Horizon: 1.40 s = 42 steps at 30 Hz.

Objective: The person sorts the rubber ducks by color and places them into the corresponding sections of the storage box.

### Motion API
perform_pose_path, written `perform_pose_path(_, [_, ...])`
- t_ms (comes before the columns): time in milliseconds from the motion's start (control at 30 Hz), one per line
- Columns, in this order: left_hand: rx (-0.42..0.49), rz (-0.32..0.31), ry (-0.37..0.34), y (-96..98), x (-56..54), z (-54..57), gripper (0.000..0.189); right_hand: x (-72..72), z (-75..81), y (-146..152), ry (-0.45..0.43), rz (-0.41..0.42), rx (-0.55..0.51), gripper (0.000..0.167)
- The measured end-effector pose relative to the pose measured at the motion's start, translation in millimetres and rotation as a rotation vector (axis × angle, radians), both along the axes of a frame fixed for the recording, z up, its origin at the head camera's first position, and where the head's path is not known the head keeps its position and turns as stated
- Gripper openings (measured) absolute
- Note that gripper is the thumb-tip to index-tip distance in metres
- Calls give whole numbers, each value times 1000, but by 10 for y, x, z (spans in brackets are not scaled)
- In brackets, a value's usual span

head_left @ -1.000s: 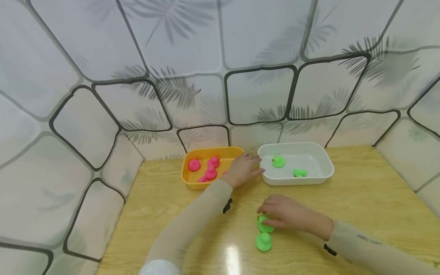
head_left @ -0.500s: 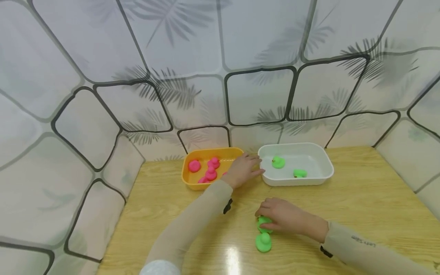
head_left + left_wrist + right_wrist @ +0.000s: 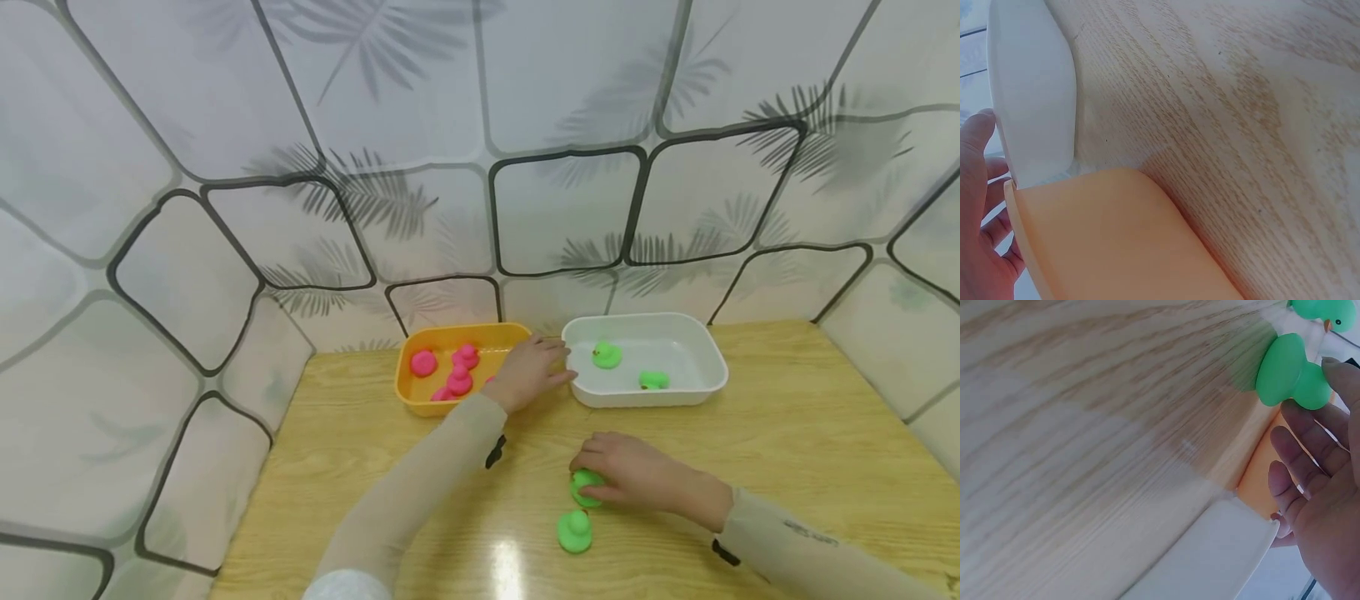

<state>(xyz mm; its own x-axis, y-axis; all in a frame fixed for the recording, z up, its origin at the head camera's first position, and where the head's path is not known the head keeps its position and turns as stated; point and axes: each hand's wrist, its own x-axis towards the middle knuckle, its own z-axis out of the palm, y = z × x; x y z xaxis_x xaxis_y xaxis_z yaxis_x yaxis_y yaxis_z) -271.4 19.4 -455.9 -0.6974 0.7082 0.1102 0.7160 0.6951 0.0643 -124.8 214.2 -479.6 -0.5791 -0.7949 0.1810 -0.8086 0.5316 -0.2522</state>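
Note:
My right hand (image 3: 637, 471) pinches a green rubber duck (image 3: 586, 489) between thumb and fingers, low over the wooden table. In the right wrist view, the held duck (image 3: 1288, 372) shows its rounded base near the tabletop. A second green duck (image 3: 574, 532) stands just in front of it. My left hand (image 3: 529, 371) reaches over the right end of the orange tub (image 3: 406, 385). Its loosely bent fingers rest at the left rim of the white tub (image 3: 645, 399). In the left wrist view, the thumb touches the white tub (image 3: 1035, 94).
Several pink ducks (image 3: 459, 380) lie in the orange tub, partly hidden by my left arm. The white tub holds an upright green duck (image 3: 607, 355) and one tipped over (image 3: 654, 380). Behind both tubs stands a patterned fabric wall (image 3: 562, 208).
My right thumb and fingers have closed on the rear green duck and shifted it slightly right, away from the front one. The left hand has stayed in place.

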Motion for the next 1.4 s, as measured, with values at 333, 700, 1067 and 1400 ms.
perform_pose_path(333, [0, 14, -23, -2, 10, 37, 53, -3, 41, 182, -9, -18, -4, 19])
perform_pose_path(700, [16, -8, -6, -4, 15, 42, 52, -13, 142, 447, -72, -113, 4, 27])
perform_pose_path(1067, [10, -8, -9, -8, 24, 39, 52, -151, 396, 788, 55, -142, -55, 34])
perform_pose_path(1400, [13, -8, -16, -9, 10, 10, 52, -306, 674, 1030, 70, -259, -31, 36])
